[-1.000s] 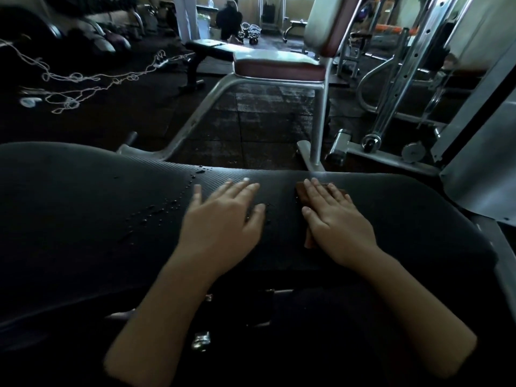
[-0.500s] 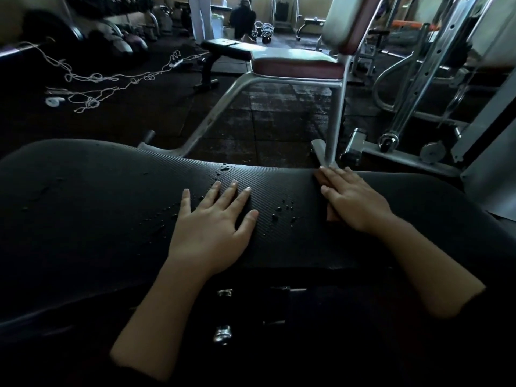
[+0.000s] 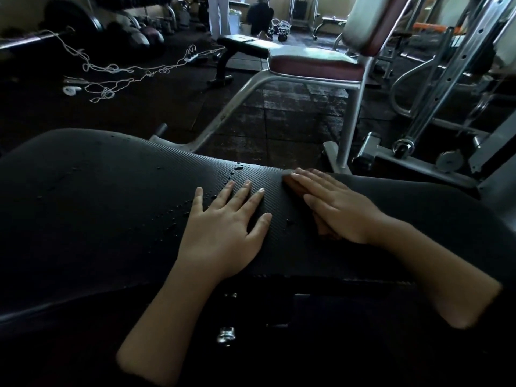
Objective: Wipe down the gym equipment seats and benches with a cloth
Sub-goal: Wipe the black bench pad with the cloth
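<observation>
A wide black ribbed bench pad [image 3: 97, 191] fills the lower half of the view, with water drops scattered across its middle. My left hand [image 3: 226, 222] lies flat on the pad, fingers spread and straight. To its right, my right hand [image 3: 335, 208] presses flat on a small brown cloth [image 3: 293, 185]. Only the cloth's left edge shows beside my fingers and a bit below my palm; the rest is hidden under the hand.
Beyond the pad stands a seat with a maroon cushion [image 3: 312, 65] on a silver frame [image 3: 351, 113]. A metal machine frame [image 3: 435, 88] rises at right. White cord [image 3: 111, 76] lies tangled on the dark floor at left. A flat black bench [image 3: 240, 43] and a person are far back.
My right hand has slid the cloth away from me toward the pad's far edge, then slightly leftward. My left hand has stayed flat on the pad. The camera has shifted.
</observation>
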Available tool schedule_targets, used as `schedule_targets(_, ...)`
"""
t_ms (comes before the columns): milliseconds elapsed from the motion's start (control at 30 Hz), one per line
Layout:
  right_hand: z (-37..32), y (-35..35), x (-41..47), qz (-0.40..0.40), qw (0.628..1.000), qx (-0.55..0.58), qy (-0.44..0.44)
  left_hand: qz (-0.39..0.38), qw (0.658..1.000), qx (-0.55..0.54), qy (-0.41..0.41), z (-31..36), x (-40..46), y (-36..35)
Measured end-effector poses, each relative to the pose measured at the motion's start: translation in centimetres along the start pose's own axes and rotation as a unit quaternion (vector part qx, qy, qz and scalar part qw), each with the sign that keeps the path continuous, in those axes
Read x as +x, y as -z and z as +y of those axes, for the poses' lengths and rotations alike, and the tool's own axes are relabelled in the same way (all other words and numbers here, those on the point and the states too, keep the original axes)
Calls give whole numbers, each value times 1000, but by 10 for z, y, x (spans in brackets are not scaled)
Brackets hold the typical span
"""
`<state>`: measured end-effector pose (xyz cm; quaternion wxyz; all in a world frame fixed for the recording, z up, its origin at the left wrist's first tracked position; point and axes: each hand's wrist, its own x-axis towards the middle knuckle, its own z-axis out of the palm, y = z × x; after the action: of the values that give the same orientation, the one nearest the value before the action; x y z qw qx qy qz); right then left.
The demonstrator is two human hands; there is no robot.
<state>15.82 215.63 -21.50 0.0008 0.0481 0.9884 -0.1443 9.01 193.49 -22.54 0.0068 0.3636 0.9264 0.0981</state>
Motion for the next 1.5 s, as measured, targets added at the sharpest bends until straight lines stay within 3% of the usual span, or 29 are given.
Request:
schedule_targets(167,24,14,31,8,997,8,-82,2,1000,-6,0,1,2,-1)
schedule_targets(267,4,8,72,7,990,-21,-140,3,1000,-5,-1,2,2,0)
schedule_targets(400,-34,-11,77,21,998,-13,-58,5,1000,-1,0,1,2,-1)
schedule_targets(567,-1,1,12,-23,998,-2,55,10,1000,1,-1,-1,-1,-1)
schedule_targets(667,28,14,8,-23,999,22,36,15,1000,-4,-1,0,0,-1)
schedule_targets(867,19,14,70,-2,992,1,-124,9,1000,-14,-3,0,2,-1)
schedule_targets(1000,-21,-4,66,8,999,-11,-47,11,1000,-10,-2,-1,2,-1)
schedule_targets(1133,-12,-5,11,-3,999,-7,32,10,1000,-14,-5,-1,1,-1)
schedule_targets(1400,-7,-5,-49,27,1000,-3,-13,65,992,-109,-23,-7,-6,6)
schedule_targets(1500,-8,-9,-52,43,999,-5,-27,72,993,-89,-6,-28,-14,17)
